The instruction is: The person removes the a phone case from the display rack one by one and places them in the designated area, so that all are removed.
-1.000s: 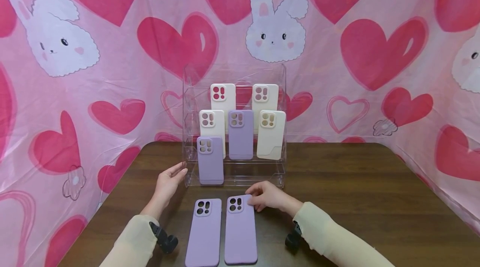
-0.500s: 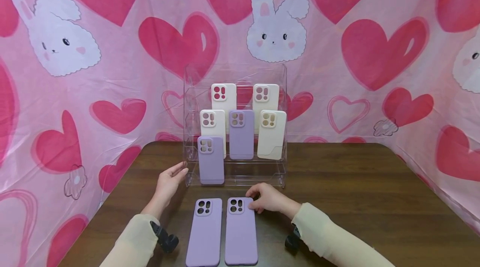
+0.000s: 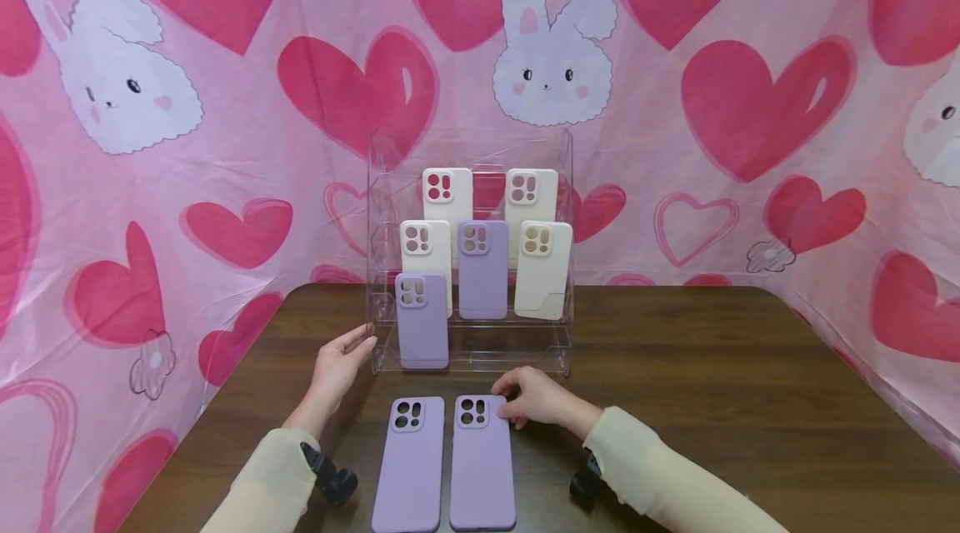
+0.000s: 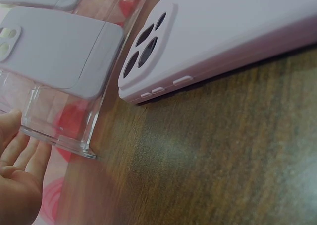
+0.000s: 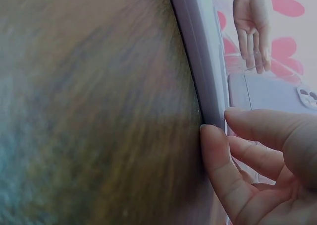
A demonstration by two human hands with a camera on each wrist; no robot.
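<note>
Two purple phone cases, a left one [image 3: 408, 466] and a right one [image 3: 482, 475], lie side by side on the table, camera cutouts away from me. My right hand [image 3: 536, 396] pinches the top right corner of the right case between thumb and fingertips; the right wrist view shows this hand [image 5: 267, 155] close at that corner. Behind them stands a clear tiered display stand [image 3: 510, 341]. My left hand [image 3: 336, 362] holds its lower left edge, thumb and fingers on either side; the hand [image 4: 22, 170] also shows in the left wrist view.
On the stand's lowest tier leans a purple case [image 3: 422, 333] at the left. The middle tier bears a purple case [image 3: 483, 275] between two white ones, and two white cases [image 3: 447, 191] stand higher up. A pink heart-printed cloth [image 3: 630, 117] hangs behind the brown table [image 3: 712, 375].
My right hand and the top of the right purple case have shifted slightly toward me, so the case lies about level with its neighbour. The left hand stays at the stand.
</note>
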